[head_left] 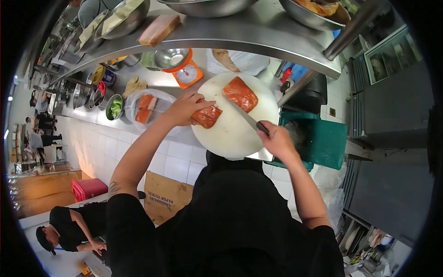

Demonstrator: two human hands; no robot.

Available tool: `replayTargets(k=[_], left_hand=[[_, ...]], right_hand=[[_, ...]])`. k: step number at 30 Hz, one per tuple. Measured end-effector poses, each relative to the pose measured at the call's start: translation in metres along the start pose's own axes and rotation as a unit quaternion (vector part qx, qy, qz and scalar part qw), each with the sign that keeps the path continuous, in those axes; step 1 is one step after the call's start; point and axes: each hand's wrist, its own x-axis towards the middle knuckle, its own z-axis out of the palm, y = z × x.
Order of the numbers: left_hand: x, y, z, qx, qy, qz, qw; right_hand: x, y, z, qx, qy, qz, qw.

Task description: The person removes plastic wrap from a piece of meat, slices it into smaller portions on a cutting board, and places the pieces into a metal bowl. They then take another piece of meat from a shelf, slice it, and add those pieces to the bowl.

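Note:
A round white cutting board (230,143) lies in front of me with two reddish-brown slabs of meat on it, like cooked pork belly. My left hand (185,110) grips the left slab (208,117) at the board's left side, its fingers over the upper edge. In my right hand (278,140) is the dark handle of a kitchen knife (245,115). The blade points up and left, its tip beside the lower left edge of the right slab (240,94). Left of the board, a clear plastic bag (159,107) holds more meat pieces (146,109).
An orange kitchen scale (188,76) with a metal bowl stands behind the board. A steel shelf (230,34) overhead carries bowls and a meat slab (160,30). A bowl of cut greens (114,108) sits left. A green bin (325,141) is at right. Another person (76,221) is at lower left.

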Motion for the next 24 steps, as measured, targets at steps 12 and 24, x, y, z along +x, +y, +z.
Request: replayTargets(k=[12, 24], left_hand=[[-0.013, 0.029, 0.042, -0.177, 0.123, -0.255, 0.943], [0.015, 0.043, 0.089, -0.238, 0.268, -0.237, 0.903]], right_hand=[[-0.027, -0.046, 0.058, 0.01, 0.08, 0.046, 0.996], [-0.048, -0.067, 0.073, -0.047, 0.082, 0.026, 0.995]])
